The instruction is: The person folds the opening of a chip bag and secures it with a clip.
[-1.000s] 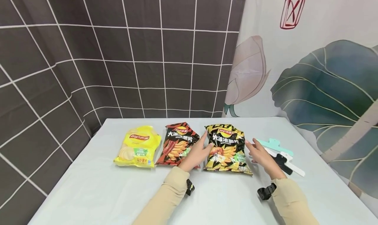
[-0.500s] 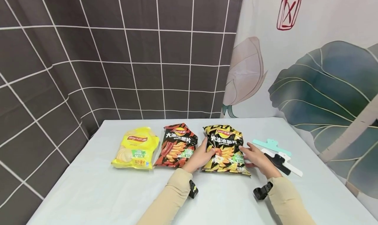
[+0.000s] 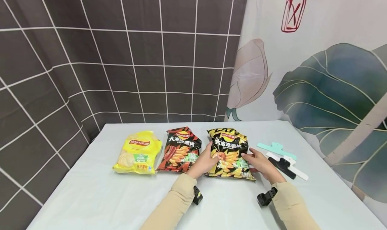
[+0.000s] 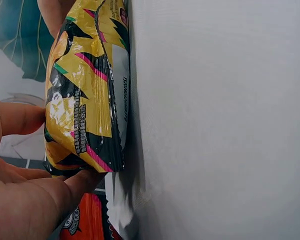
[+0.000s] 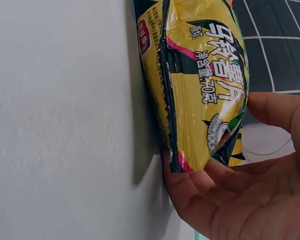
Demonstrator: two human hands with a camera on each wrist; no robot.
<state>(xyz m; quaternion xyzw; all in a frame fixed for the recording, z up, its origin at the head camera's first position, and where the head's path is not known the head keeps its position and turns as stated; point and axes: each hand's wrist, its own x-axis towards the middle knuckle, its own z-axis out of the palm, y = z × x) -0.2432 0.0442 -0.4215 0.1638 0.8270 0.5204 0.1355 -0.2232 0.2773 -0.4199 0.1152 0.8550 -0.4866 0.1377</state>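
A plump, glossy black-and-gold foil chip bag [image 3: 229, 156] lies face up on a white-covered table [image 3: 105, 196], just right of center in the lower half of the head view. A person's left hand [image 3: 205, 163] and right hand [image 3: 260, 163] grasp it by opposite sides, each thumb on the front, fingers tucked around the edge. The pack looks light, soft and air-filled; its slick film could slide and its contents would likely crumble, so a gentle hold on the full flanks seems better than the thin crimped seals. Its creased front carries a red-and-yellow logo, bold white lettering and pictured golden chips. To its left in the frame sit a red-and-black foil bag [image 3: 178, 151] and a bright yellow foil bag [image 3: 139, 152]; at right, a teal plastic clip [image 3: 276, 149] lies near overlapping white [image 3: 300, 173] and black plastic clips [image 3: 282, 165].
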